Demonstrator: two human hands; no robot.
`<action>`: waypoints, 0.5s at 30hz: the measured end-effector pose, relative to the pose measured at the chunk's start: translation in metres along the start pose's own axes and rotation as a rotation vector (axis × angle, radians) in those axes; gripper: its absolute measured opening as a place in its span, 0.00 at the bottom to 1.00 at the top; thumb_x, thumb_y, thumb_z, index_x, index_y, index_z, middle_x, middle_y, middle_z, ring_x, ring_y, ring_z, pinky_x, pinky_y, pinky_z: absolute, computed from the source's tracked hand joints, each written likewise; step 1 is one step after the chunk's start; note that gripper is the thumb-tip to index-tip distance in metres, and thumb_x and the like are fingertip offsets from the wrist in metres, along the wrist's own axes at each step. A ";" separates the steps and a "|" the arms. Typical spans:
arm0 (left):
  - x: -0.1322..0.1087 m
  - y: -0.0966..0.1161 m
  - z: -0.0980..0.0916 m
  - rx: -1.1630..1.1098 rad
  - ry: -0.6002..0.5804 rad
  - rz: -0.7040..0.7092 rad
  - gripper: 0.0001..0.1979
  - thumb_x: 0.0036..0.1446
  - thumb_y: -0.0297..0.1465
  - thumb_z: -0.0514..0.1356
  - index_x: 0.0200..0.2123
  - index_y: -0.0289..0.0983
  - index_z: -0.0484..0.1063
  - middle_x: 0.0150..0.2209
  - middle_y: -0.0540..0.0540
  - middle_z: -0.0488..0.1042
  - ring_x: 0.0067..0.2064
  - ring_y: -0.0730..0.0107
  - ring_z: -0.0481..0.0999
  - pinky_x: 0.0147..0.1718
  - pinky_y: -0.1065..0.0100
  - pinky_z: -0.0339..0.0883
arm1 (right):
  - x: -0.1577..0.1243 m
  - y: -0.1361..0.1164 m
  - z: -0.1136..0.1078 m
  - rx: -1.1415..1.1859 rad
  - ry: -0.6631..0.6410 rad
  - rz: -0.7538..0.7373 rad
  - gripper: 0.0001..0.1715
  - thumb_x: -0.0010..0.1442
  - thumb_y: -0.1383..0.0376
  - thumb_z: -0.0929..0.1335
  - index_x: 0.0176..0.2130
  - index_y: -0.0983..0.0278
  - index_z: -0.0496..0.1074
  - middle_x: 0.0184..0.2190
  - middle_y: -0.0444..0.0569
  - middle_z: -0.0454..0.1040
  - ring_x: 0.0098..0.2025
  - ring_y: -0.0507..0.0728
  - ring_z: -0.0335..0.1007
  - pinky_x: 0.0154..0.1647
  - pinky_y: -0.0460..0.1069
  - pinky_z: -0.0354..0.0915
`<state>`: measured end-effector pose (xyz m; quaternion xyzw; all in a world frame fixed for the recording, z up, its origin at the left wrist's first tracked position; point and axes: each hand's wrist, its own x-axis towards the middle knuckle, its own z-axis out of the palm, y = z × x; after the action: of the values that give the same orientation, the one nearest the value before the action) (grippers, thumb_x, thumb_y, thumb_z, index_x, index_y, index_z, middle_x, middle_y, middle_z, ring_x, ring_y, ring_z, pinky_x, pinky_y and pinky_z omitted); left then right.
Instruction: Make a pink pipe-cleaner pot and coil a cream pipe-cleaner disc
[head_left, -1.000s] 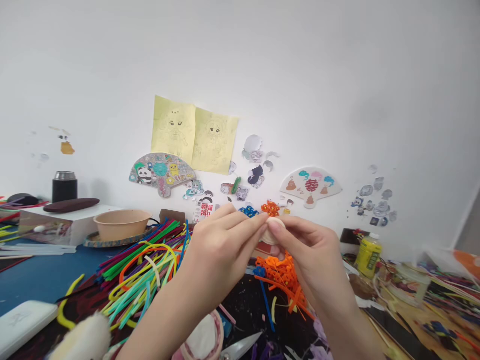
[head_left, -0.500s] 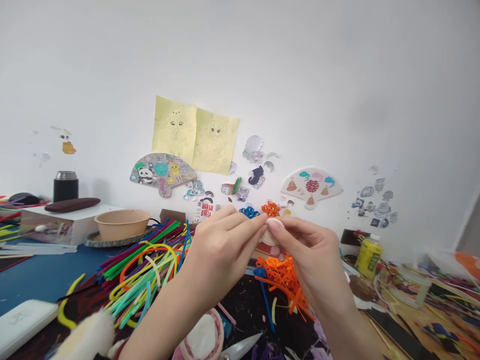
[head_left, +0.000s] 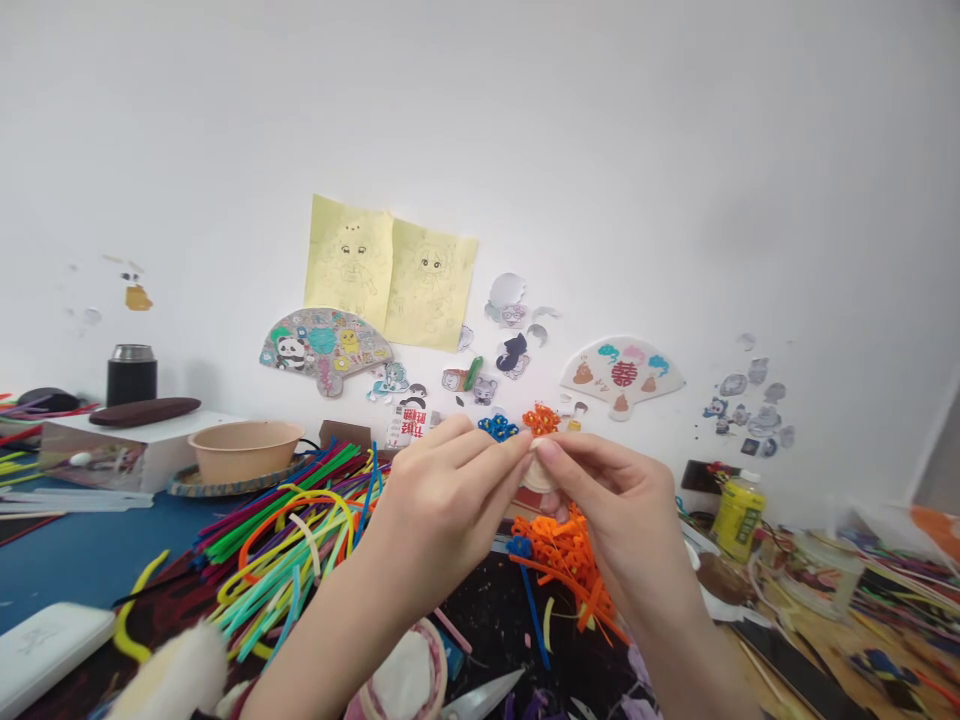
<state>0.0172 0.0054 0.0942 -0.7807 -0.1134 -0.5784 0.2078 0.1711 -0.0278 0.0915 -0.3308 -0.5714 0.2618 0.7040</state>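
Note:
My left hand and my right hand meet at chest height in the middle of the view. Pinched between them is a small, round, cream-coloured piece, partly covered by my fingers; its material is unclear. The left fingertips press its upper left edge, while the right thumb and fingers clasp its right side. Just beyond my hands show a blue flower-like piece and an orange one. Below the right hand lies a tangled heap of orange fuzzy pieces, with a blue stem beside it.
Colourful pipe cleaners spread left of my hands. Scissors and a pink-rimmed round object lie in front. A beige bowl and white case are left; a yellow bottle, jar and phone right.
Both hands stay almost in place around the cream piece, with only a slight shift of the fingers. The surrounding things have not visibly moved.

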 end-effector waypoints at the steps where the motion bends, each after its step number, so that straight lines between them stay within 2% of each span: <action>1: 0.001 0.001 0.000 -0.017 0.005 -0.012 0.08 0.62 0.23 0.59 0.42 0.31 0.77 0.25 0.48 0.76 0.26 0.71 0.66 0.27 0.68 0.64 | 0.000 0.000 0.000 0.001 0.001 -0.002 0.05 0.53 0.61 0.76 0.31 0.60 0.82 0.18 0.43 0.75 0.20 0.49 0.67 0.20 0.42 0.66; 6: 0.005 0.008 -0.002 -0.221 0.054 -0.228 0.05 0.60 0.25 0.62 0.37 0.36 0.80 0.26 0.49 0.78 0.26 0.73 0.72 0.27 0.70 0.65 | -0.003 -0.003 0.001 -0.013 0.022 -0.039 0.04 0.53 0.62 0.76 0.31 0.60 0.82 0.20 0.44 0.77 0.19 0.50 0.68 0.18 0.43 0.66; 11: 0.008 0.013 -0.002 -0.440 0.054 -0.495 0.04 0.58 0.28 0.64 0.33 0.39 0.82 0.24 0.51 0.79 0.24 0.73 0.73 0.24 0.70 0.66 | -0.006 -0.006 0.002 -0.026 0.029 -0.084 0.04 0.54 0.62 0.75 0.32 0.59 0.83 0.21 0.45 0.78 0.19 0.51 0.69 0.17 0.44 0.67; 15: 0.008 0.015 0.000 -0.515 0.089 -0.574 0.04 0.56 0.28 0.66 0.35 0.40 0.82 0.27 0.51 0.80 0.26 0.72 0.75 0.24 0.71 0.68 | -0.008 -0.006 0.001 -0.066 0.045 -0.126 0.04 0.55 0.62 0.75 0.33 0.59 0.83 0.21 0.45 0.78 0.20 0.51 0.69 0.18 0.44 0.68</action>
<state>0.0254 -0.0083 0.0992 -0.7179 -0.1691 -0.6559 -0.1608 0.1679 -0.0377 0.0914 -0.3231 -0.5833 0.1903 0.7205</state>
